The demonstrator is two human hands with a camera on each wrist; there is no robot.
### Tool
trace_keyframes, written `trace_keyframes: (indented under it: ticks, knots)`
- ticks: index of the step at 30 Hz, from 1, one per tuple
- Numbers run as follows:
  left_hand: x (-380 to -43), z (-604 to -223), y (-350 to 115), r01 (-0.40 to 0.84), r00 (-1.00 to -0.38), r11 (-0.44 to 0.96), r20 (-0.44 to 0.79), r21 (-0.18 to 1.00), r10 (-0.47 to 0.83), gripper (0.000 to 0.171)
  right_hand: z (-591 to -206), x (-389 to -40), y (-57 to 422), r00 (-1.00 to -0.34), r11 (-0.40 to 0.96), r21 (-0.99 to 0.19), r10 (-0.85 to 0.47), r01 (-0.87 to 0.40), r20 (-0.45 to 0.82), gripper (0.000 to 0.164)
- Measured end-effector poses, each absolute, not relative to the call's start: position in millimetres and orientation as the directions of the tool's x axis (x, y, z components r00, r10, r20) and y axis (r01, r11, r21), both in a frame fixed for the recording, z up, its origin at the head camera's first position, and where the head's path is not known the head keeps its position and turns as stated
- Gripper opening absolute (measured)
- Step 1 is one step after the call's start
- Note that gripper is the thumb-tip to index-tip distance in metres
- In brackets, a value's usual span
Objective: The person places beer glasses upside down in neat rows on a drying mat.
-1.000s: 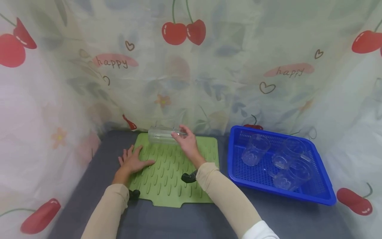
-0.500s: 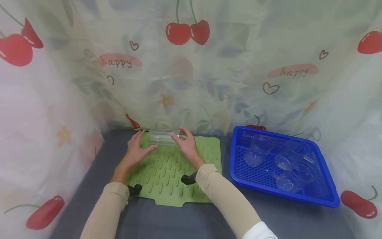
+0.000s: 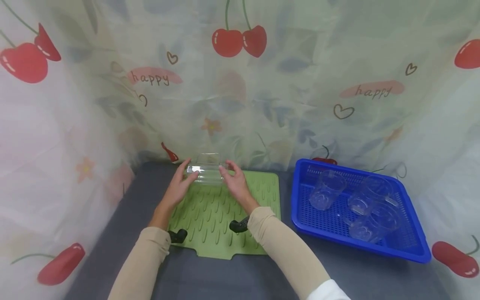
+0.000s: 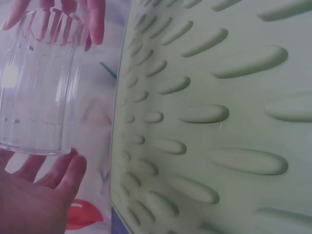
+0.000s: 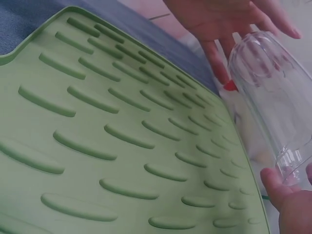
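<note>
A clear mug [image 3: 206, 173] lies sideways in the air over the far edge of a green ridged mat [image 3: 221, 225], its handle on the far side. My right hand [image 3: 237, 183] holds its right end between thumb and fingers. At the left end, my left hand [image 3: 179, 185] has its fingers and thumb spread, the thumb overlapping the glass in the head view. In the left wrist view, the left hand [image 4: 39, 195] shows extended fingers right at the mug's [image 4: 44, 97] end. The right wrist view has the right thumb [image 5: 278, 192] against the mug [image 5: 273, 92].
A blue perforated basket [image 3: 354, 246] stands to the right on the grey table [image 3: 232, 279], with several clear mugs in it. A printed curtain [image 3: 277, 112] hangs close behind the mat and along both sides. Black fittings [image 3: 238, 225] sit under the wrists.
My left hand has moved up and right from the mat's left edge to the mug's left end. The right hand keeps hold of the mug, whose handle now shows more clearly.
</note>
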State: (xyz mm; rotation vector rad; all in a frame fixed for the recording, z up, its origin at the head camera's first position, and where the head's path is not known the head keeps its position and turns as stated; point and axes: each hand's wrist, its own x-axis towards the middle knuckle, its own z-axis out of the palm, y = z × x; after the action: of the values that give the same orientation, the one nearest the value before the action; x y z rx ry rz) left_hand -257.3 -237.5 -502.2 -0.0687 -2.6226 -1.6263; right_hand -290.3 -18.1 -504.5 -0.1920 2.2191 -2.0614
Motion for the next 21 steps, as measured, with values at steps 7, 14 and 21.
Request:
trace_keyframes:
  ticks: [7,14,21]
  knots:
    - [-255,-496,-236,0.048,-0.998,0.329,0.056,0.943,-0.014,0.071,-505,-289,-20,-0.984,0.044,-0.998,-0.178,-0.034,0.026,0.062]
    - [-255,-487,-236,0.029,-0.997,0.229,0.045,0.973,-0.066,0.064,-502,-286,-20,-0.979,0.106,-0.994,-0.205,-0.001,-0.021,0.066]
    - [-253,-482,-235,0.020,-0.993,0.286,0.053,0.958,-0.106,0.063,-500,-281,-12,-0.965,0.310,-0.945,-0.260,-0.100,0.017,0.071]
